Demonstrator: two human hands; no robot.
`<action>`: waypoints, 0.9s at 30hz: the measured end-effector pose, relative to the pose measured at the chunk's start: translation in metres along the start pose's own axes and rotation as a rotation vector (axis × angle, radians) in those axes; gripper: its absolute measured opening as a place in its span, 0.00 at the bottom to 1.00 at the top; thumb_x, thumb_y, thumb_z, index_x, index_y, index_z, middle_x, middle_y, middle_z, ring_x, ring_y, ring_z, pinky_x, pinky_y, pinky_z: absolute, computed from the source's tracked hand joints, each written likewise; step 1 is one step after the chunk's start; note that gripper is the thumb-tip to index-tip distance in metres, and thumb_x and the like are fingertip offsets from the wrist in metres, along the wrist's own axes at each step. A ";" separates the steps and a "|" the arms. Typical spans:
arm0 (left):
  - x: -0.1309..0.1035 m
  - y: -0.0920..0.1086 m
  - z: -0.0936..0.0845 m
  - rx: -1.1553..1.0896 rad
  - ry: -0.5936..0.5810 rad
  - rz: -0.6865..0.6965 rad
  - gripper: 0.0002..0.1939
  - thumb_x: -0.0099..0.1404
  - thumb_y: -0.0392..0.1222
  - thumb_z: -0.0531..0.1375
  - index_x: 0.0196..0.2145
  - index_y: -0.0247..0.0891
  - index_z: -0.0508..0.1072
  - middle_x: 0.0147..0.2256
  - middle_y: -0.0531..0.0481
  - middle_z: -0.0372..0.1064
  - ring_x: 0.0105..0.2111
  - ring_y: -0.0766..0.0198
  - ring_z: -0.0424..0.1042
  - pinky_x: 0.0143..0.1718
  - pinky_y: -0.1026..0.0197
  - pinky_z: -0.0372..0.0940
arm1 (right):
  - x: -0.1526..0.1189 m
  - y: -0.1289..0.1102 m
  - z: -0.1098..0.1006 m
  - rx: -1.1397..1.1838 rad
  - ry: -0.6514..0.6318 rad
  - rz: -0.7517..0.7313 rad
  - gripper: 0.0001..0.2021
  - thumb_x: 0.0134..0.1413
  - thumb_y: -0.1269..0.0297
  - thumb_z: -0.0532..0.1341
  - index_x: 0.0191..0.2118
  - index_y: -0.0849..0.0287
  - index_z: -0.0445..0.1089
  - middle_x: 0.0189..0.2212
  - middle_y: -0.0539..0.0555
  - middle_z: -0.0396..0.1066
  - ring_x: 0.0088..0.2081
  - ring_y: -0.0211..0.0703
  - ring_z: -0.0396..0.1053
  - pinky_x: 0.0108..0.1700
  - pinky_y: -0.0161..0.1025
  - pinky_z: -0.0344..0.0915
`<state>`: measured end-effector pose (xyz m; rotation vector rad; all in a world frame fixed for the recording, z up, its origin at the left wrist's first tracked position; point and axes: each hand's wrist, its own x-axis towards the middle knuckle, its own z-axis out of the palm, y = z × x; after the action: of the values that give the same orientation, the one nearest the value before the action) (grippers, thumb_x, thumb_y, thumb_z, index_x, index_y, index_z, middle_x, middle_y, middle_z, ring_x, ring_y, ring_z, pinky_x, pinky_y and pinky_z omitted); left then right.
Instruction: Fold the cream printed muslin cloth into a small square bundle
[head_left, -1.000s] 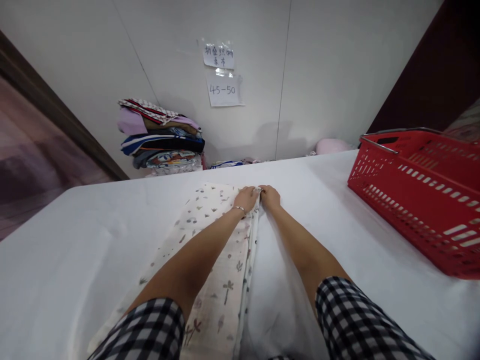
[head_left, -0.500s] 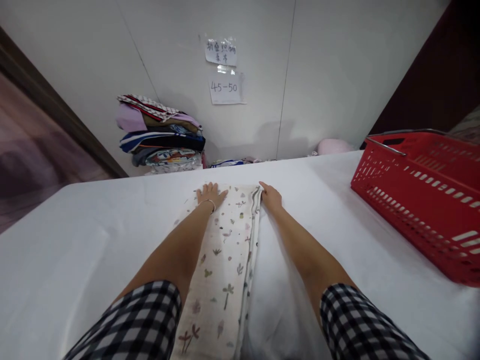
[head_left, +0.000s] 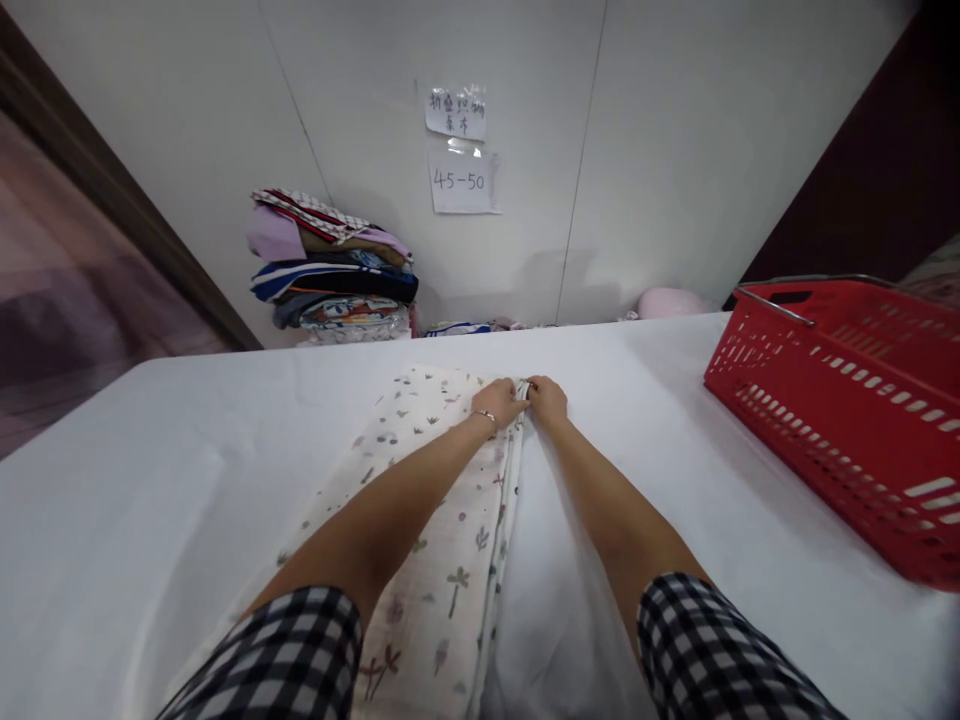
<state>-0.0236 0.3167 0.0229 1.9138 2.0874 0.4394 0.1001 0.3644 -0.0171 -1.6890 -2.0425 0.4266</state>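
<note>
A cream cloth printed with small plants and animals lies in folded layers on the white table, running from its far side toward me. My left hand, with a bracelet at the wrist, is at the cloth's far right corner, its fingers closed on the layered edge. Right beside it, my right hand pinches the same corner from the right side. The two hands nearly touch. Both forearms reach over the table, the left one crossing the cloth.
A red perforated basket with a metal handle stands on the white table at the right. Behind the table's far edge rises a stack of folded fabrics. Paper signs hang on the wall. A pink curtain hangs at left.
My left hand has moved right, from lying spread on the cloth to the far right corner, where its fingers have closed. More printed cloth shows at the left. My right hand has barely moved.
</note>
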 end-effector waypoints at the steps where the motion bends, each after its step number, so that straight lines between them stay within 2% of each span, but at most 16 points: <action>1: 0.001 0.002 0.003 -0.016 -0.028 -0.039 0.16 0.56 0.51 0.60 0.39 0.41 0.71 0.42 0.47 0.71 0.42 0.58 0.70 0.42 0.60 0.63 | 0.000 0.000 0.000 0.012 0.005 0.000 0.18 0.56 0.66 0.50 0.49 0.52 0.69 0.45 0.51 0.71 0.44 0.42 0.67 0.45 0.36 0.60; 5: 0.006 -0.004 0.009 -0.093 -0.080 -0.105 0.09 0.58 0.42 0.58 0.37 0.42 0.73 0.39 0.50 0.73 0.40 0.61 0.71 0.40 0.62 0.63 | 0.001 0.002 0.001 0.070 0.027 -0.012 0.22 0.56 0.69 0.49 0.56 0.51 0.64 0.47 0.50 0.70 0.46 0.41 0.66 0.48 0.36 0.59; 10: 0.005 -0.012 0.009 -0.119 -0.092 -0.070 0.09 0.58 0.41 0.57 0.37 0.42 0.73 0.38 0.52 0.74 0.37 0.65 0.71 0.38 0.65 0.64 | 0.002 0.003 0.002 0.083 0.033 -0.029 0.23 0.56 0.69 0.49 0.56 0.50 0.64 0.46 0.51 0.71 0.45 0.42 0.66 0.47 0.37 0.60; 15: 0.003 -0.005 0.008 -0.083 -0.104 -0.074 0.08 0.56 0.40 0.58 0.35 0.42 0.74 0.38 0.51 0.74 0.38 0.61 0.72 0.39 0.62 0.64 | 0.002 0.001 0.003 0.014 0.028 0.007 0.17 0.56 0.66 0.50 0.46 0.52 0.72 0.43 0.53 0.71 0.44 0.43 0.67 0.44 0.36 0.61; 19: 0.004 -0.001 0.007 -0.071 -0.116 -0.084 0.10 0.58 0.45 0.57 0.35 0.42 0.74 0.39 0.49 0.74 0.40 0.59 0.72 0.40 0.61 0.64 | 0.001 0.001 0.001 0.041 0.035 -0.004 0.15 0.55 0.65 0.51 0.41 0.52 0.74 0.41 0.52 0.73 0.42 0.42 0.68 0.42 0.36 0.61; 23: 0.001 0.000 0.007 -0.072 -0.123 -0.068 0.13 0.58 0.45 0.56 0.40 0.43 0.74 0.43 0.49 0.73 0.43 0.58 0.71 0.43 0.61 0.64 | 0.009 0.006 -0.008 0.186 -0.091 -0.007 0.14 0.52 0.66 0.53 0.39 0.54 0.74 0.37 0.50 0.75 0.38 0.39 0.69 0.39 0.33 0.61; 27: -0.001 0.000 0.006 -0.091 -0.135 -0.056 0.14 0.57 0.46 0.58 0.42 0.44 0.74 0.45 0.50 0.73 0.44 0.58 0.71 0.44 0.61 0.63 | 0.020 0.007 -0.018 0.210 -0.215 -0.014 0.15 0.54 0.61 0.52 0.32 0.59 0.76 0.24 0.50 0.74 0.26 0.36 0.68 0.30 0.30 0.61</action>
<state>-0.0209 0.3156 0.0176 1.7784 1.9945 0.3749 0.1127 0.3843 -0.0024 -1.5585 -2.0720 0.8187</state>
